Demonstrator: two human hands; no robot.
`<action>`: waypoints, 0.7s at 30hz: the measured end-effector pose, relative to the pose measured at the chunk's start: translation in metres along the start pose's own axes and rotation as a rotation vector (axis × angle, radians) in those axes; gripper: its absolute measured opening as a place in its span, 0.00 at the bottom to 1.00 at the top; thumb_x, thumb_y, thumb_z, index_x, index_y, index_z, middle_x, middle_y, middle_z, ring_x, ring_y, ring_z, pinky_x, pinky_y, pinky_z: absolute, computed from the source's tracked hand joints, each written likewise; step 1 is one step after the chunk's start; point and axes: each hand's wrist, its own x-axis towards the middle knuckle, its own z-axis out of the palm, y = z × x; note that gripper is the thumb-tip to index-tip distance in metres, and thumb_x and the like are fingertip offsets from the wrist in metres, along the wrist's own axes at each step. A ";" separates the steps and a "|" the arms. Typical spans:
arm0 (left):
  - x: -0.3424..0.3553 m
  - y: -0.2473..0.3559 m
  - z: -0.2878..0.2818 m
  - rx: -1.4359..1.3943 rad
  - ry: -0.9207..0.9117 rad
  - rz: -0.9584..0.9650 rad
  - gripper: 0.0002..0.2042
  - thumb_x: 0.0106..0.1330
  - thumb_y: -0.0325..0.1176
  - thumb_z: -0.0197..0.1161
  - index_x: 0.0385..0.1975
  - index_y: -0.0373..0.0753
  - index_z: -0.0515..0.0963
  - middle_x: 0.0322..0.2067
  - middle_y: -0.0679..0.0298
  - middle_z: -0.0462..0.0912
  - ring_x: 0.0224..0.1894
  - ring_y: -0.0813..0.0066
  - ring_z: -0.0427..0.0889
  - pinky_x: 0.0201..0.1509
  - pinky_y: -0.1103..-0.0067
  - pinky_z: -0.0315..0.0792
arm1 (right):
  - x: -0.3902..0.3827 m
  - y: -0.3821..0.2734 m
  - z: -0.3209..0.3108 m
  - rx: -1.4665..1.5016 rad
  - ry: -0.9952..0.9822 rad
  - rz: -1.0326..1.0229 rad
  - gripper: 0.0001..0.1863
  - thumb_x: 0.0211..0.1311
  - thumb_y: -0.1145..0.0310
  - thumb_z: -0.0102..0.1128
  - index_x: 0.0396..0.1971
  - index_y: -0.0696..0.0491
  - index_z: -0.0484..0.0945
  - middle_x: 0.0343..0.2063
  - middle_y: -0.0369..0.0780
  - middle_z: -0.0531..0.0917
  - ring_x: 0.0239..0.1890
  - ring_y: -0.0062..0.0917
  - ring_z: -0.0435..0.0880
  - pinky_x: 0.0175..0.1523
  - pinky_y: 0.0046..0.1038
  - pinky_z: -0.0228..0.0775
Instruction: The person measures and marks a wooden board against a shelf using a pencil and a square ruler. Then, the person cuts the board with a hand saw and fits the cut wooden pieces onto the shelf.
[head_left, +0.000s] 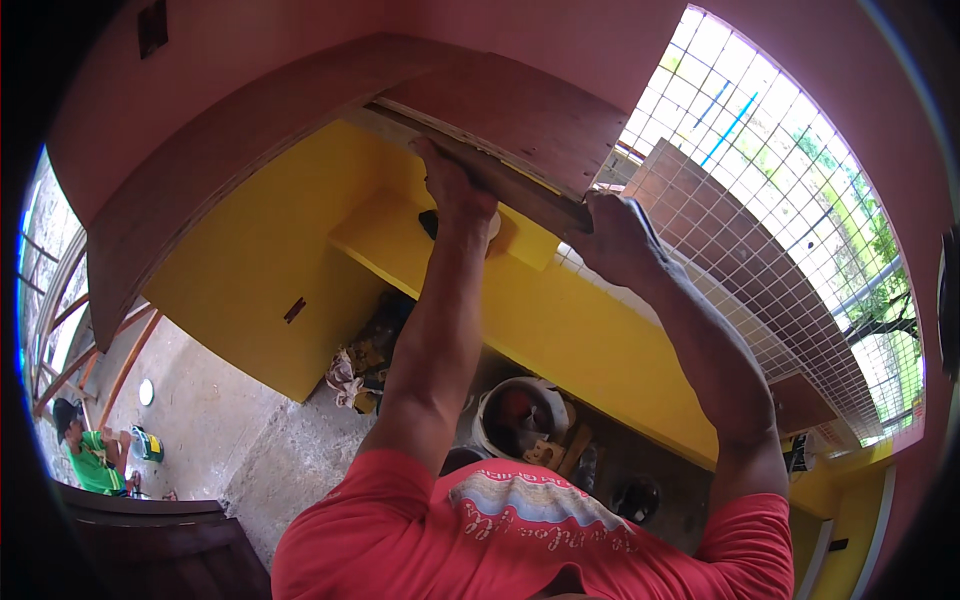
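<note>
Washed-out daylight through window grille [790, 205], upper right; straight edges bowed, corners black.

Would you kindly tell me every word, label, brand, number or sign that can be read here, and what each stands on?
Red shirt: pale lettering above and below a wavy printed band; I leave its wording uncopied.
Small bucket beside the person in green: coloured markings, too small to read.

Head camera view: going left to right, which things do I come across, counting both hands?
Co-worker in green, dark slot in the yellow panel, crumpled pale thing, left hand, right hand, dark branch outside.
</note>
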 end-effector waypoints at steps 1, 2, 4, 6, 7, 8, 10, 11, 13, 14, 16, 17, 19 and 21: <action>-0.004 -0.001 0.004 0.001 0.003 -0.007 0.33 0.72 0.62 0.36 0.68 0.46 0.57 0.65 0.63 0.61 0.66 0.64 0.62 0.67 0.66 0.63 | 0.001 0.001 -0.001 -0.002 0.004 0.017 0.19 0.51 0.61 0.70 0.33 0.62 0.77 0.29 0.52 0.81 0.35 0.41 0.84 0.43 0.38 0.73; -0.011 0.000 0.015 -0.007 0.033 -0.008 0.33 0.72 0.61 0.37 0.68 0.44 0.55 0.66 0.61 0.59 0.66 0.64 0.61 0.69 0.67 0.60 | 0.001 0.002 -0.003 -0.004 0.012 0.030 0.19 0.52 0.61 0.70 0.32 0.62 0.77 0.29 0.52 0.81 0.35 0.41 0.84 0.42 0.37 0.73; -0.015 0.000 0.022 -0.014 0.063 -0.004 0.33 0.73 0.60 0.39 0.69 0.42 0.53 0.67 0.60 0.58 0.67 0.64 0.60 0.71 0.68 0.57 | 0.001 0.001 -0.005 0.006 0.024 0.031 0.19 0.52 0.61 0.70 0.32 0.62 0.77 0.29 0.51 0.81 0.34 0.41 0.84 0.42 0.37 0.73; -0.015 0.002 0.021 -0.007 0.033 0.016 0.34 0.72 0.60 0.39 0.69 0.42 0.53 0.67 0.59 0.58 0.67 0.64 0.60 0.71 0.67 0.57 | 0.000 0.000 -0.004 0.018 0.036 0.024 0.19 0.51 0.61 0.71 0.32 0.62 0.77 0.29 0.51 0.81 0.34 0.40 0.84 0.41 0.36 0.73; -0.015 0.002 0.021 -0.006 0.033 0.018 0.34 0.72 0.60 0.39 0.69 0.42 0.53 0.67 0.59 0.58 0.67 0.64 0.60 0.71 0.67 0.57 | 0.001 0.001 -0.003 0.017 0.044 0.021 0.19 0.52 0.61 0.70 0.32 0.62 0.77 0.29 0.51 0.81 0.34 0.40 0.84 0.41 0.36 0.73; -0.015 0.001 0.021 0.003 0.036 -0.001 0.34 0.72 0.61 0.40 0.69 0.42 0.53 0.67 0.59 0.58 0.67 0.64 0.60 0.71 0.67 0.57 | 0.001 0.002 -0.002 0.016 0.053 0.019 0.19 0.52 0.61 0.70 0.32 0.62 0.77 0.29 0.51 0.81 0.34 0.40 0.84 0.41 0.36 0.73; -0.012 -0.001 0.021 0.012 0.040 -0.015 0.34 0.72 0.61 0.40 0.69 0.42 0.53 0.67 0.59 0.58 0.67 0.63 0.60 0.71 0.68 0.58 | 0.001 -0.003 -0.007 0.043 0.026 0.064 0.19 0.53 0.60 0.69 0.32 0.62 0.77 0.29 0.51 0.81 0.34 0.39 0.84 0.41 0.36 0.72; -0.010 -0.002 0.021 0.039 0.064 -0.013 0.33 0.72 0.61 0.38 0.69 0.44 0.54 0.66 0.60 0.60 0.66 0.63 0.61 0.69 0.68 0.59 | 0.001 -0.005 -0.008 0.068 -0.002 0.112 0.19 0.53 0.60 0.68 0.32 0.62 0.77 0.30 0.51 0.81 0.34 0.39 0.84 0.41 0.36 0.72; -0.009 -0.002 0.020 0.068 0.088 -0.012 0.32 0.72 0.61 0.36 0.69 0.46 0.56 0.65 0.61 0.62 0.65 0.64 0.62 0.68 0.67 0.61 | 0.000 -0.004 -0.008 0.059 0.010 0.086 0.18 0.54 0.60 0.67 0.31 0.62 0.77 0.29 0.51 0.82 0.34 0.39 0.84 0.41 0.36 0.72; -0.009 -0.002 0.020 0.062 0.074 -0.012 0.33 0.72 0.61 0.37 0.69 0.43 0.54 0.66 0.59 0.59 0.66 0.63 0.61 0.69 0.69 0.59 | 0.000 -0.002 -0.007 0.048 0.023 0.065 0.18 0.54 0.60 0.66 0.31 0.62 0.77 0.29 0.50 0.82 0.33 0.38 0.83 0.41 0.36 0.72; -0.008 -0.002 0.017 0.058 0.064 -0.017 0.35 0.72 0.61 0.38 0.69 0.41 0.52 0.67 0.58 0.57 0.67 0.63 0.60 0.71 0.70 0.57 | 0.000 -0.004 -0.007 0.057 0.032 0.069 0.18 0.55 0.60 0.66 0.31 0.62 0.77 0.28 0.50 0.82 0.33 0.38 0.83 0.40 0.37 0.72; -0.005 -0.001 0.015 0.053 0.050 -0.015 0.35 0.72 0.61 0.37 0.70 0.40 0.51 0.67 0.58 0.57 0.68 0.63 0.59 0.71 0.70 0.56 | -0.001 -0.005 -0.007 0.066 0.041 0.072 0.18 0.55 0.60 0.66 0.31 0.62 0.77 0.27 0.50 0.81 0.32 0.38 0.83 0.40 0.37 0.72; -0.005 -0.002 0.012 0.049 0.040 -0.020 0.36 0.72 0.62 0.37 0.70 0.40 0.51 0.67 0.58 0.57 0.68 0.63 0.59 0.71 0.70 0.56 | -0.001 -0.003 -0.007 0.080 0.033 0.073 0.18 0.55 0.60 0.66 0.31 0.62 0.77 0.26 0.50 0.81 0.31 0.39 0.83 0.40 0.37 0.71; -0.008 -0.003 0.012 0.059 -0.003 0.019 0.36 0.72 0.62 0.36 0.70 0.40 0.50 0.67 0.58 0.57 0.68 0.63 0.59 0.72 0.70 0.55 | -0.002 -0.002 -0.007 0.094 0.022 0.075 0.18 0.55 0.60 0.65 0.31 0.62 0.77 0.26 0.50 0.81 0.31 0.39 0.83 0.40 0.37 0.71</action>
